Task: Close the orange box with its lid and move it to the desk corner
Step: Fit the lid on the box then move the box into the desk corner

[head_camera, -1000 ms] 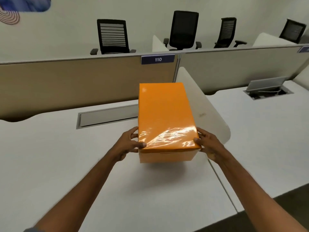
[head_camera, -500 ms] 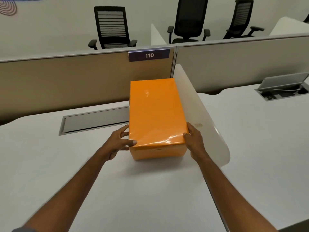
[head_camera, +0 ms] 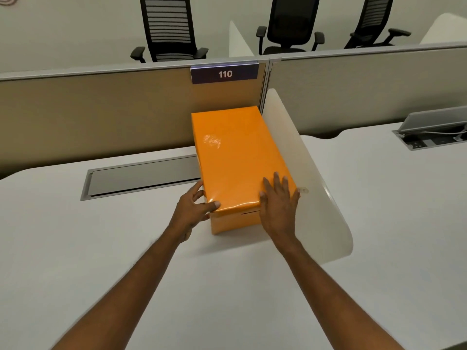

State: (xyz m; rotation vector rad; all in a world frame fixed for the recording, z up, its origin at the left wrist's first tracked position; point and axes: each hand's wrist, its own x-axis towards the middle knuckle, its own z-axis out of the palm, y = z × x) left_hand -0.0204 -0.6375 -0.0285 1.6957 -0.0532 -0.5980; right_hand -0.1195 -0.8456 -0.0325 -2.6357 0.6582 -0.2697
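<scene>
The orange box (head_camera: 235,221) stands on the white desk (head_camera: 177,286) with its glossy orange lid (head_camera: 237,157) on top. Its far end is close to the tan partition, and its right side runs along the white divider. My left hand (head_camera: 194,210) grips the near left corner, thumb on the lid's edge and fingers on the side. My right hand (head_camera: 279,205) lies flat on the lid's near right corner with fingers spread.
A tan partition (head_camera: 101,117) with a "110" sign (head_camera: 225,74) closes the desk's back. A curved white divider (head_camera: 310,188) stands right of the box. A grey cable tray cover (head_camera: 141,176) lies to the left. Office chairs (head_camera: 169,29) stand beyond.
The box has been pushed away from me toward the partition and divider. My right hand has shifted from gripping the box's side to resting flat on the lid.
</scene>
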